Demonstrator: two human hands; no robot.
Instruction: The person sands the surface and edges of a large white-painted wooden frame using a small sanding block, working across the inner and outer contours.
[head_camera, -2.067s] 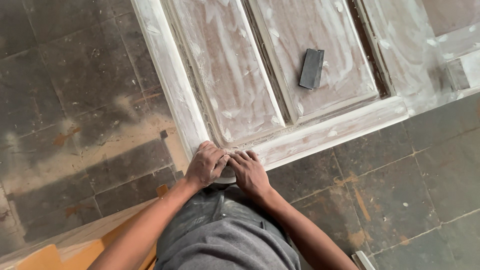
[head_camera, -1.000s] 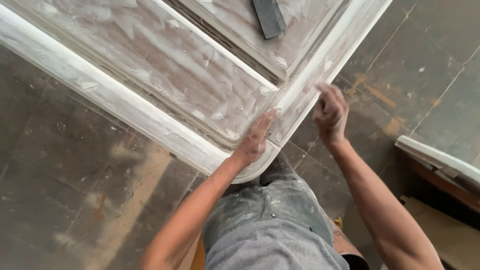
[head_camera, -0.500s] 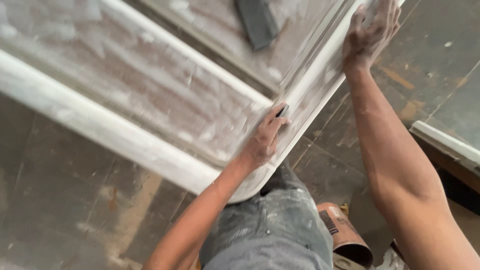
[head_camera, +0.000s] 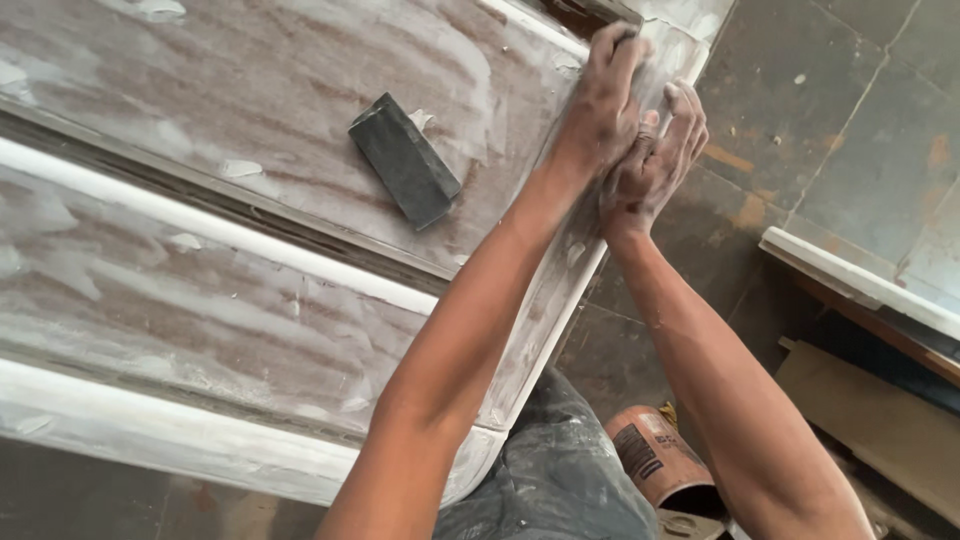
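A wooden panelled door (head_camera: 250, 330), smeared with white filler, lies flat in front of me. My left hand (head_camera: 603, 95) reaches far along its right-hand rail, fingers curled over what looks like a small piece of sandpaper pressed on the rail. My right hand (head_camera: 655, 160) lies just beside it, fingers stretched out, against the rail's outer edge and touching the left hand. A dark grey sanding block (head_camera: 404, 160) rests loose on the door's panel, left of my left forearm. Dusty grey trousers (head_camera: 560, 480) show below.
A brown cylindrical can (head_camera: 655, 460) lies on the tiled floor (head_camera: 850, 130) by my legs. To the right runs a white-coated board (head_camera: 860, 285), with a flat tan sheet (head_camera: 880, 420) under it.
My left hand has slid up the rail from the near corner and now sits next to my right hand at the far end. The view has shifted along the door.
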